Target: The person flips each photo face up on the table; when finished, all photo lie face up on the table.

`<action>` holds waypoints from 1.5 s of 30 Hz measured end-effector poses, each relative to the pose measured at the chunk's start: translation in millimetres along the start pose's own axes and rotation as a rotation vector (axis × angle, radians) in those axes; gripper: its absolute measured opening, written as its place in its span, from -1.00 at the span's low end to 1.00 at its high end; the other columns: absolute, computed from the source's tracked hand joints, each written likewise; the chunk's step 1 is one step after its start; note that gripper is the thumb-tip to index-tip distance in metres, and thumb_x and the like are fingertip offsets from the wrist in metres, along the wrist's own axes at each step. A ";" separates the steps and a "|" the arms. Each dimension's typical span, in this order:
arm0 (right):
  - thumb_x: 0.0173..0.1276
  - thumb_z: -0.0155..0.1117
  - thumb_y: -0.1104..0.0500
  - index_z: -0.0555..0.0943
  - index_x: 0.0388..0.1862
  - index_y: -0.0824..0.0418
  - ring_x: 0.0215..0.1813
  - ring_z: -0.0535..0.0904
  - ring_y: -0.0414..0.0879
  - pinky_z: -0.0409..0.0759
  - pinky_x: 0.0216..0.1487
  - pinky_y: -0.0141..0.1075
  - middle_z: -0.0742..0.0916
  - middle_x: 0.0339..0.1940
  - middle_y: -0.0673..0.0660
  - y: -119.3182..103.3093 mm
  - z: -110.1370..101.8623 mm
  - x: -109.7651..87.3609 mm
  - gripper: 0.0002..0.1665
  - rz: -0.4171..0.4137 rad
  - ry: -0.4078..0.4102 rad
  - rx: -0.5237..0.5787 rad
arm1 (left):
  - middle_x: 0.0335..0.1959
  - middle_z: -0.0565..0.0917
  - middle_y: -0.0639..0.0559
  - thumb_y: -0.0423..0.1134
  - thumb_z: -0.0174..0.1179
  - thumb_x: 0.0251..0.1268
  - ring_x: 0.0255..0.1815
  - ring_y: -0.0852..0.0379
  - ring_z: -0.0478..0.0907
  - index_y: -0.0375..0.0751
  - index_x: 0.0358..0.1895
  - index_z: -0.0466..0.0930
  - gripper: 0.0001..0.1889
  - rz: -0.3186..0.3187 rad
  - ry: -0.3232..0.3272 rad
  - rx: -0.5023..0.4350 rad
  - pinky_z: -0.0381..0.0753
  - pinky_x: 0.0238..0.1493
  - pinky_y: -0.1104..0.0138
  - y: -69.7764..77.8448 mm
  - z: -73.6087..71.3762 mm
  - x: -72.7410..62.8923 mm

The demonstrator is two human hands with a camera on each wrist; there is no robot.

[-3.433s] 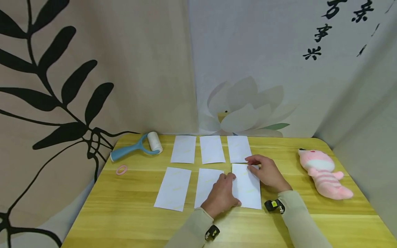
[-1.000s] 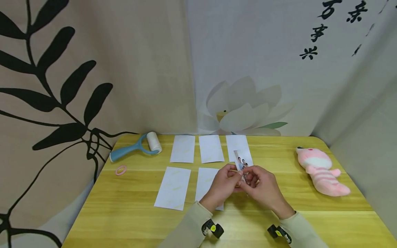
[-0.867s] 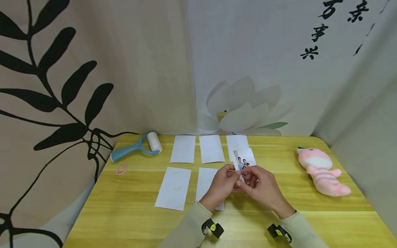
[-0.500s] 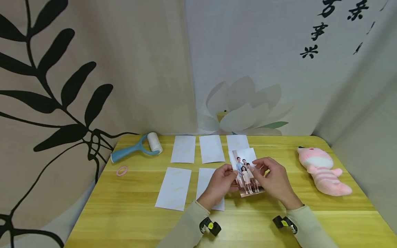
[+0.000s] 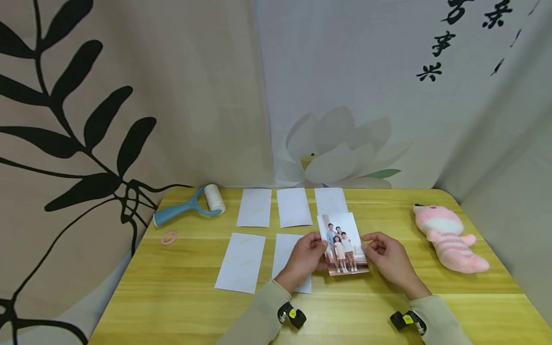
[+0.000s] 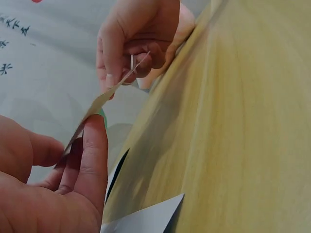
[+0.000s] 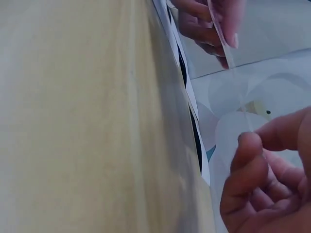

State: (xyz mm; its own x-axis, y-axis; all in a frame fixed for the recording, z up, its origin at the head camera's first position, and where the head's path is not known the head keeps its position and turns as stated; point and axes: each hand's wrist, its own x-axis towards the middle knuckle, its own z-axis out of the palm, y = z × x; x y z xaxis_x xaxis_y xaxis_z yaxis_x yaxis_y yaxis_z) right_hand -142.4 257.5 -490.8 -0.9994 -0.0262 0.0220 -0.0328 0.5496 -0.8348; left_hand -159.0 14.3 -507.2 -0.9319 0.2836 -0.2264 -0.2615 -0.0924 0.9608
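Paper family photo [image 5: 343, 247] is held above the wood-grain table [image 5: 172, 287], left hand [image 5: 303, 261] and right hand [image 5: 392, 261] pinching its opposite edges between thumb and fingers; black Chinese characters [image 5: 429, 72] on the curtain [image 5: 345, 57] include “兴”.

Photo [image 5: 342, 247] held aloft

A colour print of four standing people, it is picture side up, top leaning towards eleven o'clock. The left hand [image 5: 303, 258] pinches its nine-o'clock edge, the right hand [image 5: 392, 261] its three-o'clock edge.
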 end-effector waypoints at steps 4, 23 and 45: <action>0.55 0.34 0.19 0.62 0.17 0.33 -0.49 0.59 -0.10 0.60 -0.54 -0.26 0.67 -0.30 0.21 4.1 0.2 0.9 -0.67 0.069 -0.074 0.083 | -0.21 0.61 0.02 -0.23 0.14 0.65 -0.32 0.16 0.61 -0.30 0.22 0.55 -0.73 0.004 0.004 0.007 0.81 -0.27 0.21 -1.9 -0.2 2.6; 0.50 0.34 0.26 0.64 0.19 0.42 -0.41 0.67 -0.07 0.74 -0.46 -0.24 0.75 -0.32 0.16 8.3 4.6 2.8 -0.64 0.211 -0.150 -0.032 | 0.07 0.67 0.00 -0.15 0.25 0.56 -0.28 0.16 0.76 -0.29 0.48 0.47 -0.47 -0.004 0.037 0.369 0.80 -0.10 0.26 6.2 2.0 -12.9; 0.46 0.39 0.25 0.68 0.10 0.42 -0.51 0.67 -0.10 0.70 -0.49 -0.27 0.73 -0.40 0.12 -0.4 7.6 0.7 -0.67 0.196 -0.138 -0.119 | 0.17 0.77 0.00 0.06 0.23 0.56 -0.23 0.28 0.74 -0.24 0.48 0.50 -0.39 -0.014 0.006 0.543 0.71 0.17 0.08 16.6 -6.9 -22.0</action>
State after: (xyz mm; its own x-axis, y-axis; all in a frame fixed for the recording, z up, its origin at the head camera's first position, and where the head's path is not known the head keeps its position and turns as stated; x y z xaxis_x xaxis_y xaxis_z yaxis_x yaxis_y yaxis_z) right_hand -143.0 250.9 -494.6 -0.9762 -0.0183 -0.2161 0.1527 0.6495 -0.7448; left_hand -144.6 -0.1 -487.4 -0.9310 0.2760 -0.2388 -0.1075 0.4179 0.9021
